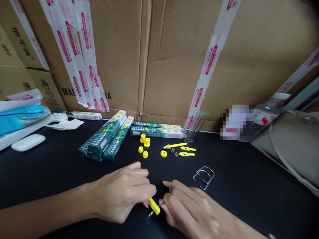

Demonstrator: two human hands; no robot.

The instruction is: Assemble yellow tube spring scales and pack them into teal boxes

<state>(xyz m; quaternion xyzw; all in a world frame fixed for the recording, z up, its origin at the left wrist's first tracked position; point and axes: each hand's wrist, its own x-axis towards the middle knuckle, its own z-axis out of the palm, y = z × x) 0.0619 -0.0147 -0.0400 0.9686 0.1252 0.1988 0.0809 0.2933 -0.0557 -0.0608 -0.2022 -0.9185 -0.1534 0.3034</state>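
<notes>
While left hand (pixel 122 194), right hand (pixel 189 209) pinch yellow rod (pixel 154 206), green boxes (pixel 107 138) seemingly read "力计".

1. Yellow bar (pixel 155 206): a short, flat-sided piece of bright yellow plastic. Only its middle and lower stretch show.
2. Pose: tilted, running from upper left down to lower right, over the black table (pixel 74 172) near its front edge.
3. Hold: the left hand (pixel 122 194) pinches the bar's upper end, which its fingers hide. The fingertips of the right hand (pixel 189 209) meet the lower end; whether they grip it is unclear.
4. Wire hook (pixel 149 216): a thin grey metal loop just below the bar. Its joint to the bar is too small to make out.
</notes>
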